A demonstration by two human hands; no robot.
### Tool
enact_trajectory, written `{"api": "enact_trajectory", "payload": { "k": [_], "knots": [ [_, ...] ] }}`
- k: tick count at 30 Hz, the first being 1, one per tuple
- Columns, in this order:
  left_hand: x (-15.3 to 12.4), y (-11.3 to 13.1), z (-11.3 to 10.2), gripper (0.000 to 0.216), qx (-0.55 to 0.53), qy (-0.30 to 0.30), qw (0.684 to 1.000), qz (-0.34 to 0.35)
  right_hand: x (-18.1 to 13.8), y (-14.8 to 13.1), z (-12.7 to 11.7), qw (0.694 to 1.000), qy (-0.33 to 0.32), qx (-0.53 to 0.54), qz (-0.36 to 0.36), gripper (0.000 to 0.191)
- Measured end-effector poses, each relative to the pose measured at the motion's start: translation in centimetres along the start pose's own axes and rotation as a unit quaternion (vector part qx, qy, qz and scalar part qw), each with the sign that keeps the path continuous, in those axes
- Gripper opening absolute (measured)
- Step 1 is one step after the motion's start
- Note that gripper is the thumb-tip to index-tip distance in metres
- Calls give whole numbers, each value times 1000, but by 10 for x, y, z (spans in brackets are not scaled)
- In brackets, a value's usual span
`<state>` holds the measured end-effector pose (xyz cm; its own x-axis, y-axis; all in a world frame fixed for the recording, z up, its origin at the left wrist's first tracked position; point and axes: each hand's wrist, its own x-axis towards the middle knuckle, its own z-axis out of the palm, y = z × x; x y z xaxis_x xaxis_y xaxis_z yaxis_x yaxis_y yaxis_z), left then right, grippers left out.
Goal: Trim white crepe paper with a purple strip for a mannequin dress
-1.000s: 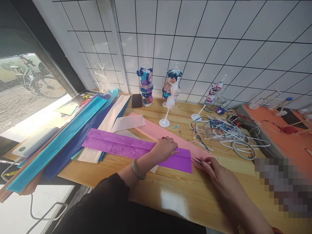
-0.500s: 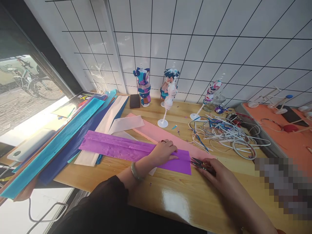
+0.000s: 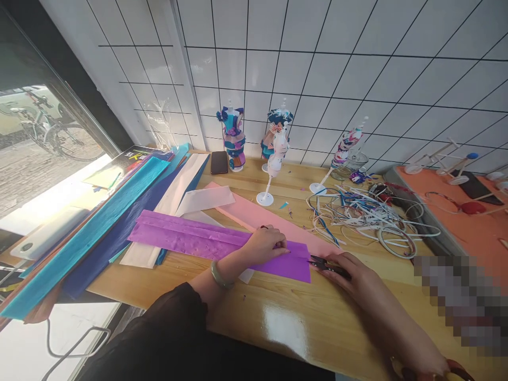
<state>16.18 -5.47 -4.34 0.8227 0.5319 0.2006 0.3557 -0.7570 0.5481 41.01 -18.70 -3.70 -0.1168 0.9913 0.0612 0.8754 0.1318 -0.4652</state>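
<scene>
A folded strip of purple crepe paper [image 3: 190, 236] lies across the table at a slant. My left hand [image 3: 265, 246] rests on its right part, fingers curled and gripping the paper. At the paper's right end, my right hand [image 3: 351, 269] is closed around dark-handled scissors [image 3: 331, 266]. The scissor tips touch the purple edge, and the blades look nearly closed. Beneath the purple strip runs a pink paper strip [image 3: 254, 211]. Cream paper [image 3: 174, 188] also lies partly under it on the left.
Teal paper [image 3: 99, 227] and dark blue paper [image 3: 119, 238] overhang the table's left edge. Small dressed mannequins, one of them a white mannequin [image 3: 274, 164], stand near the tiled wall beside a phone [image 3: 219, 162]. Tangled cords [image 3: 361, 211] lie right, before an orange surface [image 3: 476, 233].
The scissor blades, spread apart before, have come together at the purple paper's right edge. My left fingers are curled in more. The view has shifted slightly.
</scene>
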Motion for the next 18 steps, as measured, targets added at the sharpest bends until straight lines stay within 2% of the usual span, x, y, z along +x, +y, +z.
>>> {"api": "enact_trajectory", "payload": {
  "k": [8,18],
  "knots": [
    [1,-1,1,15,-1,1,1000,-15,11,-3,-2,1000,-30,4,-5,34],
    [1,-1,2,16,9,7,1000,-10,22,-6,-8,995,-55,-8,-87,29]
  ]
}}
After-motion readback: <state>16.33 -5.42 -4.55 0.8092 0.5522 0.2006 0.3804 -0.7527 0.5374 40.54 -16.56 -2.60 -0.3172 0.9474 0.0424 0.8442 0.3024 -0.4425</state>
